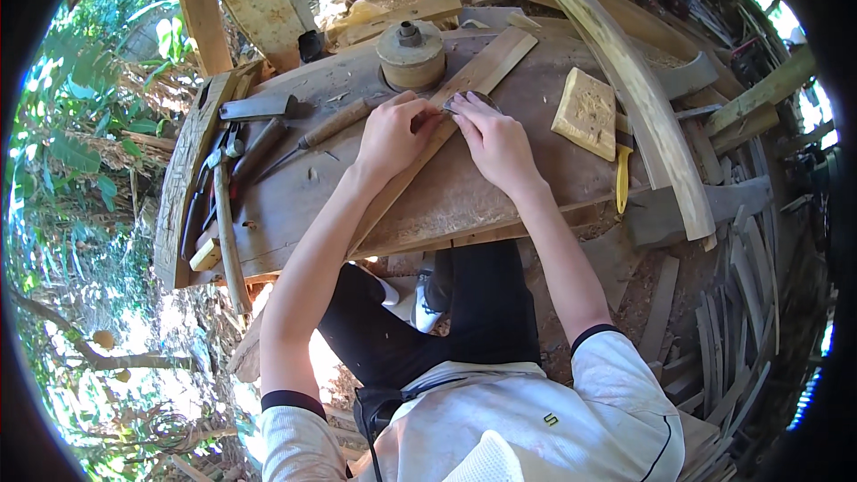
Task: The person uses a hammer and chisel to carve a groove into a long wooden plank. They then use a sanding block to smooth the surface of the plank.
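A long narrow board (496, 61) lies slantwise across the wooden workbench (571, 170). Over its middle, my left hand (393, 136) is closed with thumb and fingertips pinched together; whatever they grip is hidden. My right hand (493, 138) is beside it, fingers bent over a small dark object (453, 103) on the board. Most of that object is covered, so its kind does not show. Close to my left knuckles is the wooden handle of a chisel-like tool (335, 123), its thin shaft pointing toward the near left.
Behind my hands stands a round wooden block (411, 55) with a dark knob. A hammer (225, 205) and several hand tools crowd the left end. On the right are a flat wood block (585, 113), a yellow-handled tool (622, 178) and a long curved timber (638, 89).
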The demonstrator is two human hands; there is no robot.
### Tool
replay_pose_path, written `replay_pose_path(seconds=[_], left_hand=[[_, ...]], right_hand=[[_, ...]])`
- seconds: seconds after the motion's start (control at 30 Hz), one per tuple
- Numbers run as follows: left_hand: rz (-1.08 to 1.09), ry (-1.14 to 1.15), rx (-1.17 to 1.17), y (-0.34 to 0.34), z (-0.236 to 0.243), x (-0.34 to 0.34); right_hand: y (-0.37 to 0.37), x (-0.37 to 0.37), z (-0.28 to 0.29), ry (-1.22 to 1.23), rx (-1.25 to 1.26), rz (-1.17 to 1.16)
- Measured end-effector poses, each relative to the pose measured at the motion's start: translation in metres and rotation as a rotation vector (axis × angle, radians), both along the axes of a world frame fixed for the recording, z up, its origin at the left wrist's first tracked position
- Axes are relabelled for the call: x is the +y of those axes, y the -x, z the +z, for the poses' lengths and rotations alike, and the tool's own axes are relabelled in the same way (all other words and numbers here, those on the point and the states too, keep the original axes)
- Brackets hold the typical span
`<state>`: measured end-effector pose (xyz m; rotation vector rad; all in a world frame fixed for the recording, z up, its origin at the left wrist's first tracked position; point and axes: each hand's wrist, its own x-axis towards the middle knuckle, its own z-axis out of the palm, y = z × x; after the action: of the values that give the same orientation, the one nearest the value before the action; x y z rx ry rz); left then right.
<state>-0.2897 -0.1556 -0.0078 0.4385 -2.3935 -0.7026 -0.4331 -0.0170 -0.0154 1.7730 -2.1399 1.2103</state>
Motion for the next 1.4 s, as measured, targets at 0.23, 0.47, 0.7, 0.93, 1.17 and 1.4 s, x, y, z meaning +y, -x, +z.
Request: replay_pose_path(seconds=[0.23,0.47,0.7,0.93,1.17,1.4], left_hand=[[0.029,-0.048,0.013,0.006,-0.004,-0.003],[-0.069,0.027,0.119,0.002,-0.007,-0.006],[-0.063,-0.031,0.102,0.000,-0.001,0.000],[-0.039,-0.026,0.013,0.002,-0.004,-0.005],[-0.035,-0.079,0.053,-0.001,-0.006,-0.008],[-0.026,-0.112,0.114,-0.003,0.001,-0.011]], right_hand=[[-0.001,-0.001,-0.001,-0.013,-0.007,-0.002],[0.000,-0.001,-0.001,-0.020,0.003,0.011],[-0.001,-0.001,-0.001,-0.020,-0.002,0.006],[-0.001,-0.001,-0.002,-0.015,-0.012,0.010],[-0.002,0.000,0.000,-0.006,-0.003,0.018],[-0.003,0.000,0.003,-0.016,-0.053,0.001]])
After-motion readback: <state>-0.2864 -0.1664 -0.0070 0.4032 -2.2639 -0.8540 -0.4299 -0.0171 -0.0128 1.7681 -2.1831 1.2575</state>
